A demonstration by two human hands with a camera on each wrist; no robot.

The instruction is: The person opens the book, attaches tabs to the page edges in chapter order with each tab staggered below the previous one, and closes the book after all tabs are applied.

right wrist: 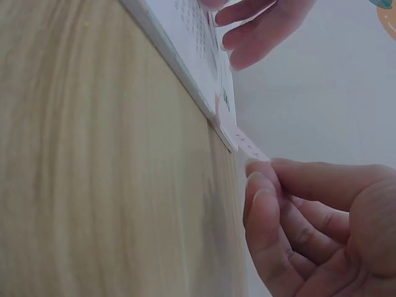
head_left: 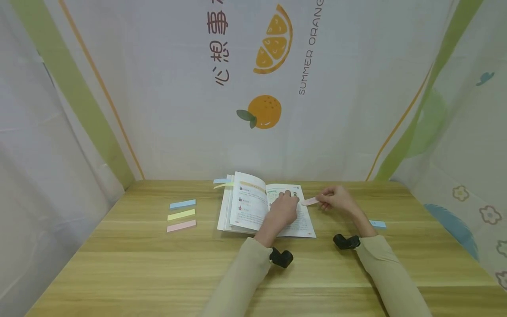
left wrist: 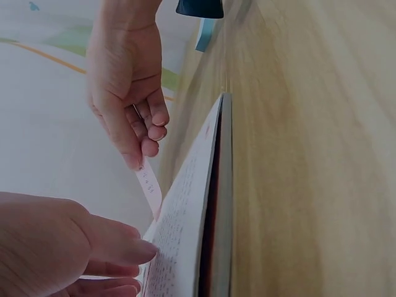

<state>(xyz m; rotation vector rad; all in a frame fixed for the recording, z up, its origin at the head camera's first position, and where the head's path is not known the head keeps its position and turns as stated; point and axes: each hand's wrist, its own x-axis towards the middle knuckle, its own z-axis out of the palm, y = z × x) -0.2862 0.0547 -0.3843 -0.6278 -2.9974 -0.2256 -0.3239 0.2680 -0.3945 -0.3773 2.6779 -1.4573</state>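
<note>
Pinching a pink slip (head_left: 310, 201) between thumb and fingertips, the right hand (head_left: 336, 198) sits just beside the outer edge of a book (head_left: 303, 225) that lies spread on a wood-grained table (head_left: 130, 264). The slip's far end meets that edge of the right-hand page, and small dark marks run along the strip in the left wrist view. The left hand (head_left: 282, 210) rests over the same page, its thumb and fingers loosely bent and slightly apart, with nothing visible in its grasp. The book's left-hand pages bow upward a little, and a blue tab (head_left: 221, 181) and a yellow tab (head_left: 224, 185) stick out from their upper left side. Apart from the book, on its left, lie a blue strip (head_left: 182, 204), a yellow strip (head_left: 181, 215) and a pink strip (head_left: 181, 226), one below another. Another blue piece (head_left: 378, 224) lies on the table by the right forearm, partly hidden behind it. Both arms wear pale sleeves (head_left: 243, 273) and a black device (head_left: 281, 258) at the wrist. Behind the table hangs a white cloth (head_left: 186, 132) printed with an orange and an orange slice
</note>
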